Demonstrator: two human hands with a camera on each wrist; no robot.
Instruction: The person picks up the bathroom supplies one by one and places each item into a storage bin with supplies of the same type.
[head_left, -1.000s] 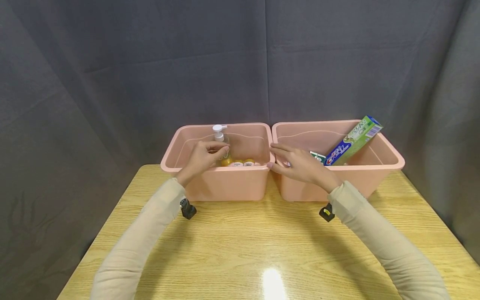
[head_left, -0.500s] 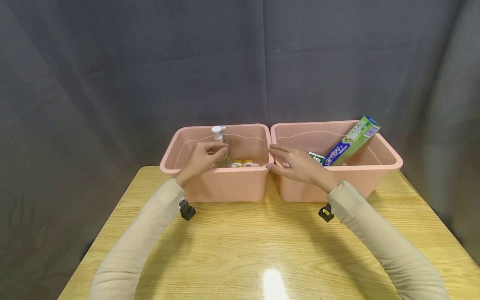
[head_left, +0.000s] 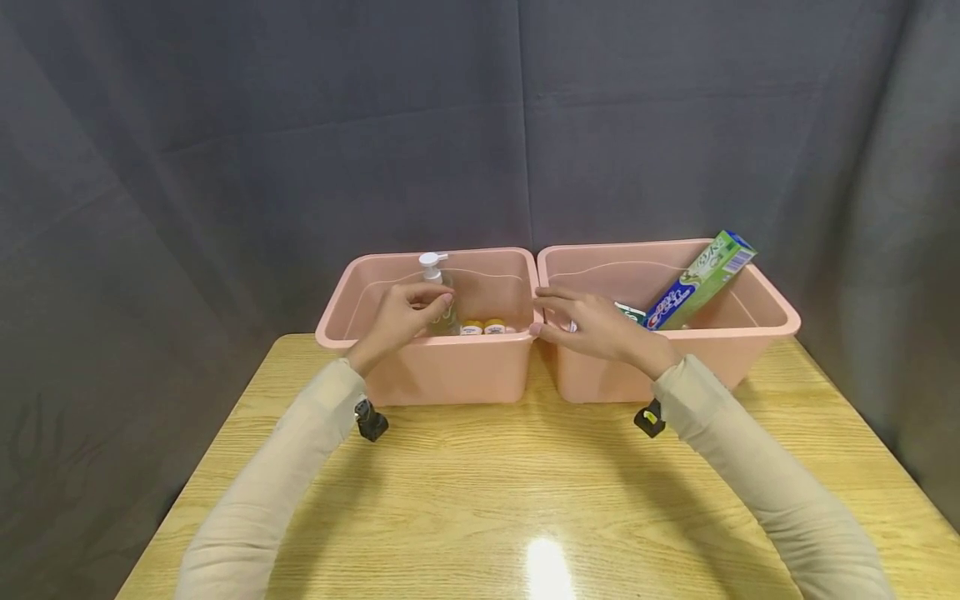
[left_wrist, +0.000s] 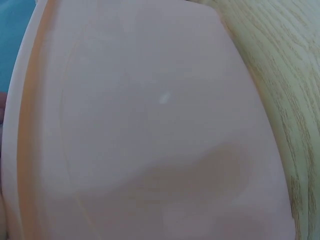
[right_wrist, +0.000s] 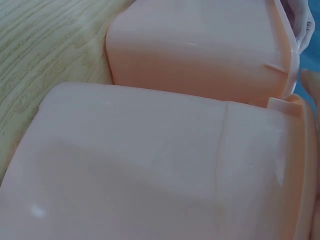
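My left hand (head_left: 401, 317) hangs over the near rim of the left pink bin (head_left: 442, 371). Its thumb and fingers bend toward each other, and nothing shows between them. Just behind the fingertips stands a clear pump bottle (head_left: 433, 268) with a white pump head. Two small round yellow-and-white containers (head_left: 482, 327) sit at the bottom of that bin. My right hand (head_left: 592, 327) lies over the near left corner of the right pink bin (head_left: 600, 383). Its fingers reach to where the two rims meet, with no object visible in them. Both wrist views show mostly outer bin walls.
A green and blue toothpaste box (head_left: 701, 279) leans in the right bin, its top end above the rim. Beside it a green-and-white packet (head_left: 632, 312) partly shows. Both bins stand on a wooden table (head_left: 480, 483), with a dark grey curtain (head_left: 450, 125) behind.
A yellow-orange shape seen beneath my left fingers one second ago no longer shows. Both hands have kept nearly the same pose. The head view has shifted slightly.
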